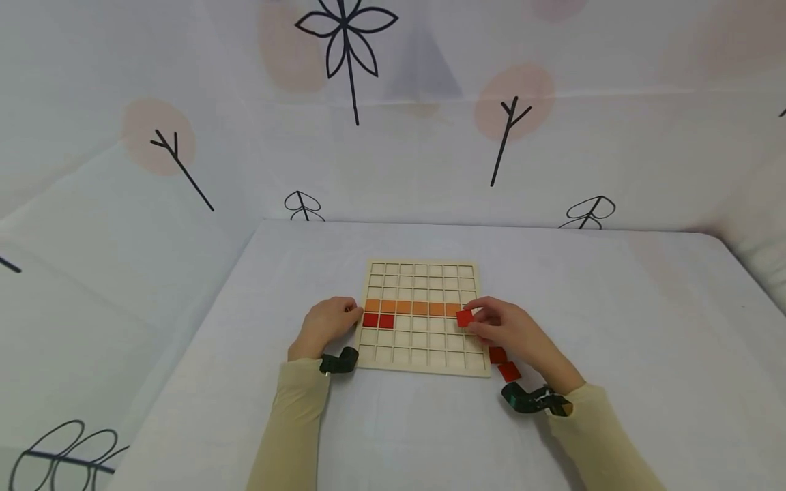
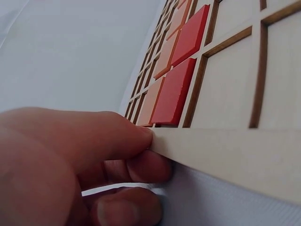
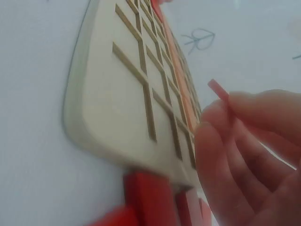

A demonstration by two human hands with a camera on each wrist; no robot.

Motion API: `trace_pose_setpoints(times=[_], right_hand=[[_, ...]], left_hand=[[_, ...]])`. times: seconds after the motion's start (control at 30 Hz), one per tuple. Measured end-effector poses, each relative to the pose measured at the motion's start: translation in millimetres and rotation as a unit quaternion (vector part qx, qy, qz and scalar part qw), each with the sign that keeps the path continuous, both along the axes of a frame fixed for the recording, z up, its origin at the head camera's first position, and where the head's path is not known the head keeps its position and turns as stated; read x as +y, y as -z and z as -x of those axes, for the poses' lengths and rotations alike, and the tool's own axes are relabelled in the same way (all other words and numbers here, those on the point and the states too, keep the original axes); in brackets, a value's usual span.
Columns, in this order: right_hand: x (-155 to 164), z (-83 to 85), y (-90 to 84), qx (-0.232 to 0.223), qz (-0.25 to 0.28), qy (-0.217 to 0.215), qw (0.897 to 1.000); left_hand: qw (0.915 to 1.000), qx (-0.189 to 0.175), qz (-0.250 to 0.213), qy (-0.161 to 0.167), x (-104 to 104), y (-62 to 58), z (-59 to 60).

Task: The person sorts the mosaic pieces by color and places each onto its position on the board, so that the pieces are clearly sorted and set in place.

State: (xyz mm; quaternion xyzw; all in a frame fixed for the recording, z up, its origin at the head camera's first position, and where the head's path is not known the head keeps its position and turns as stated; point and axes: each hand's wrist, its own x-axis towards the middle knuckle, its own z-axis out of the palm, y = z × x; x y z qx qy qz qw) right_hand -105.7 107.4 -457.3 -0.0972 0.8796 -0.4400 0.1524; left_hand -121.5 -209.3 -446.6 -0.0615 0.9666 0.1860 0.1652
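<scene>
I saw the small flat red square tile pinched in the fingertips of my right hand, held just over the right end of the pale wooden grid board, beside the last orange tile and not yet seated in a cell. My left hand gripped the board's left edge, thumb on top and fingers curled beneath.

By my judgement the work was under halfway: one full row of orange square tiles lay finished, and two red tiles sat at the left start of the row below. The rest of that row and the other rows were bare, and two loose red tiles waited on the white cloth-covered table at the board's near right corner.

The left wrist view showed my fingers tucked under the board's rim, which the head view hid. The right wrist view showed the held tile edge-on.
</scene>
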Motion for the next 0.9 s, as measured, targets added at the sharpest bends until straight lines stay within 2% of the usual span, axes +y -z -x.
trace_pose_setpoints(times=[0.33, 0.7, 0.9], right_hand=[[-23.4, 5.5, 0.7, 0.017, 0.003, -0.011, 1.0], [-46.9, 10.4, 2.8, 0.032, 0.048, -0.035, 0.998], [-54.3, 11.3, 3.0, 0.014, 0.062, -0.029, 0.998]], left_hand=[[1.0, 0.009, -0.001, 0.003, -2.2, 4.7, 0.9], [0.9999, 0.013, 0.001, 0.008, -3.0, 4.2, 2.3], [0.9999, 0.008, 0.002, 0.011, -3.3, 2.9, 2.1]])
